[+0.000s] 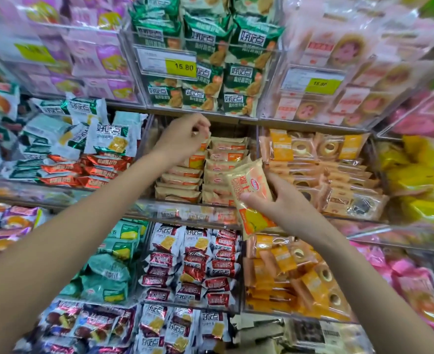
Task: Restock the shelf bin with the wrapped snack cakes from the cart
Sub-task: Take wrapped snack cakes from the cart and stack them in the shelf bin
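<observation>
Shelves of clear plastic bins fill the whole view, each bin packed with small wrapped snacks in green, red, pink and orange film. At the middle of the shelf stands the shelf bin (pixel 185 200) that the task concerns; its transparent front wall shows two neat stacks of cream-and-orange snack cakes (pixel 218 172), laid flat, and the stacks reach close to the top of the bin.

The right hand (pixel 279 200) holds one more wrapped snack cake (pixel 251 195) just in front of the bin's right front corner, the thumb pressed on the face of the pack and the fingers curled behind it. The pack is tilted, a soft pillow shape with crimped ends and shiny film. The left hand (pixel 185 141) is inside the bin at its back left, above the left stack, the fingers bent together; it seems to pinch the edge of a pack there, but blur makes this uncertain.

I judge that the filling step is in progress. The next move asks to bring the held pack over the front wall and lay it flat on a stack; the slippery film could slide. No cart is in view.
</observation>
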